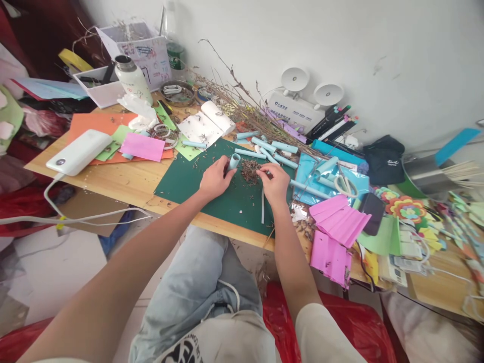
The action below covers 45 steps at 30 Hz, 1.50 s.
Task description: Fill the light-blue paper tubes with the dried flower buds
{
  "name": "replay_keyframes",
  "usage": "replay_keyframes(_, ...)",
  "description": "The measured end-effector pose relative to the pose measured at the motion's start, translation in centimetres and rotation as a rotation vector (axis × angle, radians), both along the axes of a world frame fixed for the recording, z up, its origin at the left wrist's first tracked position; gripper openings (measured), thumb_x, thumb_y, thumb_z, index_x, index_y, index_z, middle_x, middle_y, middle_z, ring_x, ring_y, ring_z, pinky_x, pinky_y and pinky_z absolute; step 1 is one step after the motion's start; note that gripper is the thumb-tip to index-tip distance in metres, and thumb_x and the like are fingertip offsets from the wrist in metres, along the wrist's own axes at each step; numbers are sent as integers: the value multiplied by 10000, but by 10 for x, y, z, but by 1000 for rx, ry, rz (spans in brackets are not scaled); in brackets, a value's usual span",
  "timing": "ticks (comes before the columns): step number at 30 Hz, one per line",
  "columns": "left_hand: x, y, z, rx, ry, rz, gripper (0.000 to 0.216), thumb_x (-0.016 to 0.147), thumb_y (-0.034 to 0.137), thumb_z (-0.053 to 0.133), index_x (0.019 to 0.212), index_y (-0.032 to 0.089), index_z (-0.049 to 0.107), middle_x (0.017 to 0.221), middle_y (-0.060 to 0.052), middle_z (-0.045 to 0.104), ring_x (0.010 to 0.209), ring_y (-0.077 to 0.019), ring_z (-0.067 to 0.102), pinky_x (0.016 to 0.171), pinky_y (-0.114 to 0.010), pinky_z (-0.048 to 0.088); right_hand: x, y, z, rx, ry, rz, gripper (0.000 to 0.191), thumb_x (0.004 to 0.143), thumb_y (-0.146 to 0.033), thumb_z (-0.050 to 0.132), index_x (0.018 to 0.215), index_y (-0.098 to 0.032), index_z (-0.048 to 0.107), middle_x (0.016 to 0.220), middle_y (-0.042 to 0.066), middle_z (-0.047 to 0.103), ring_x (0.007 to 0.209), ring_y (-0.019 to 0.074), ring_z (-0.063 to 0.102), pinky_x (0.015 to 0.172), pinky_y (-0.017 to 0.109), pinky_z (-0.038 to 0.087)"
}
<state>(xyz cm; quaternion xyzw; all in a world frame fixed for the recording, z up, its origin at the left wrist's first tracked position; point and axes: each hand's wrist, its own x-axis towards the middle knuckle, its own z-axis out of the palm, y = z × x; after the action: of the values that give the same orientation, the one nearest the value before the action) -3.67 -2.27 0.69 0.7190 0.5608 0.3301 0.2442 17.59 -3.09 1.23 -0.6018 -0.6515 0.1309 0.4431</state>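
My left hand [214, 177] is closed round a short light-blue paper tube [234, 161], held upright on the dark green cutting mat [189, 181]. My right hand [275, 182] rests on the mat just right of a small heap of dry brown plant bits [250, 170], fingertips pinched at the heap's edge; what they hold is too small to name. A pale paper strip [262, 204] lies under the right hand. Several more light-blue rolled tubes [270, 146] lie at the mat's far edge.
Dry twigs [242, 103] lie across the back of the wooden table [124, 179]. A white power bank [79, 151] with cable sits left, near pink and orange paper [142, 146]. Scissors [345, 184], folded pink paper [340, 219] and a black phone [372, 213] lie right.
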Motion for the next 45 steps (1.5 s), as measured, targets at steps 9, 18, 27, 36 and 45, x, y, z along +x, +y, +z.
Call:
replay_keyframes(9,0,0,1,-17,19,12,202,924,404,509,999,217,514,926,-71,644,812,-219,627,733,-329,471,-7,3,-8,-113,397,9,221,853,-342,558,921,-178,689,931,80,742,760,216,733,749,372,615)
replay_keyframes(18,0,-1,0,8,29,3,184,927,398,510,976,222,492,924,-57,645,792,-209,620,715,-323,455,-11,2,-8,-104,459,-35,239,807,-399,620,879,-188,709,801,36,719,717,225,734,722,373,626)
replay_keyframes(27,1,-1,1,-6,35,10,182,927,389,513,986,218,501,945,-67,651,801,-210,625,721,-322,459,-5,3,-11,-86,182,-5,277,786,-251,635,1021,-190,768,978,69,763,824,199,721,818,347,590)
replay_keyframes(36,0,-1,1,-2,41,6,184,928,393,506,993,220,496,937,-61,648,804,-213,625,729,-328,467,-12,0,3,-47,319,-103,194,741,-262,684,883,-162,769,889,75,781,846,217,734,839,343,581)
replay_keyframes(45,-1,-1,1,-21,44,10,186,933,399,503,999,226,495,964,-66,659,833,-219,638,743,-336,476,-9,5,10,-2,343,-106,191,757,-296,667,857,-168,768,827,51,768,784,202,709,781,336,572)
